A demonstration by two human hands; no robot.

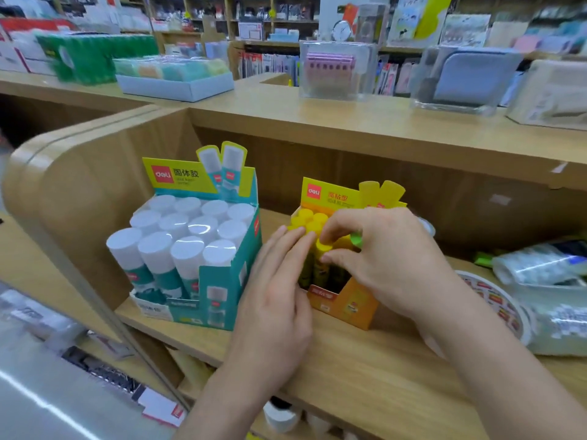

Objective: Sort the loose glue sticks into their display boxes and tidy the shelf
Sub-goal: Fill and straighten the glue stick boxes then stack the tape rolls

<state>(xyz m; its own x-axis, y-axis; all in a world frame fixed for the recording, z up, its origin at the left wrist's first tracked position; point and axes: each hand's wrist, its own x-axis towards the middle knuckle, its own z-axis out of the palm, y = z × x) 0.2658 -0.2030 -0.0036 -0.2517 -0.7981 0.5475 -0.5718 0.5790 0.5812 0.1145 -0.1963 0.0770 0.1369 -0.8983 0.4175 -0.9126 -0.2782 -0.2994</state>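
Right hand (390,258) pinches the yellow glue stick (324,249) by its cap, upright in the front row of the orange display box (346,304). Left hand (279,290) presses straight fingers against that box's left side. The stick looks light, stiff and smooth, so the cap is the best place to hold it.

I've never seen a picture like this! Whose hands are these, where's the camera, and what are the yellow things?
No machine here, just a person. The camera sits on their head looking down, so you see their own hands. On the wooden shelf stand a teal box full of white-capped glue sticks and an orange box of yellow-capped ones. The right hand pinches a yellow glue stick in the orange box. The left hand lays straight fingers beside it, holding nothing.
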